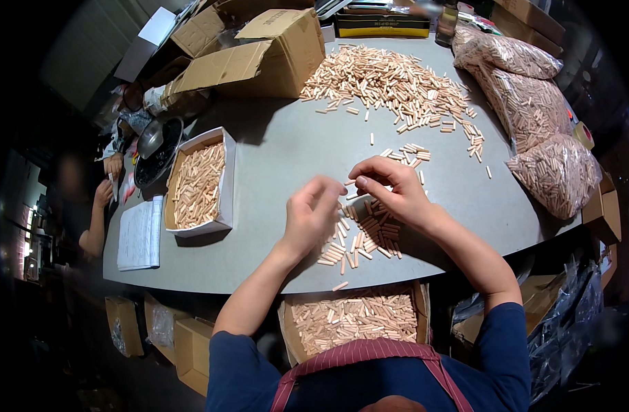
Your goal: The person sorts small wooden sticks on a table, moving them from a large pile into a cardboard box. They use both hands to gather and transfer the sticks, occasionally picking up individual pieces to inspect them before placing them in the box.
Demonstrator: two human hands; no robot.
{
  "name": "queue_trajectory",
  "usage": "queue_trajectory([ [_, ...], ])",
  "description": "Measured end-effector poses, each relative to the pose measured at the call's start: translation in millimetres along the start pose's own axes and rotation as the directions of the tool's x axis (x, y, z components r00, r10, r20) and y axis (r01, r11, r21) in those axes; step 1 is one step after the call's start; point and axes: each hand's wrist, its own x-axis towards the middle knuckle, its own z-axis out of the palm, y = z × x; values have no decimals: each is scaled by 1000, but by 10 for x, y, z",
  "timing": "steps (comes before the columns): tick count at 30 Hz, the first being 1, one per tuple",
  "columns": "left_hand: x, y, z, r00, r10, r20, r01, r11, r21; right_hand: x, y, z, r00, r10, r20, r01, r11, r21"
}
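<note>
My right hand (395,190) is closed, thumb and fingers pinching short wooden dowel pins (351,182) above the table. Facing it at close range is my left hand (312,214), smeared by motion, with its fingertips near the pins' ends; whether it grips anything is unclear. Beneath both hands lies a loose scatter of the same dowel pins (371,235), partly in shadow and partly covered by the hands. A few more dowel pins (412,152) lie just beyond my right hand.
A big dowel heap (397,86) covers the table's far side. White box (226,180) of dowels, notebook (139,235) and metal bowl (156,154) stand left; bulging plastic bags (527,110) right. An open carton (352,319) of dowels sits below the near edge. Another person's hand (104,192) is far left.
</note>
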Motion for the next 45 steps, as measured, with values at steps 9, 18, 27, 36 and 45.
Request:
queue_trajectory([
  [9,-15,8,-16,989,-105,104,117,986,-119,-34,-33,9,986,109,126,-131,975,178],
  [18,-31,12,-52,980,-70,184,96,986,-137,-35,-40,15,961,224,162,-258,935,242],
  [27,-30,17,-22,975,-129,180,148,984,-99,-48,-111,10,954,214,209,-276,900,338],
  [36,11,-70,-105,952,-185,244,252,926,-283,-47,-116,19,950,135,283,-256,855,451],
  [45,-41,53,-88,965,-192,178,214,970,-117,-8,-10,-104,977,120,177,-124,992,9],
])
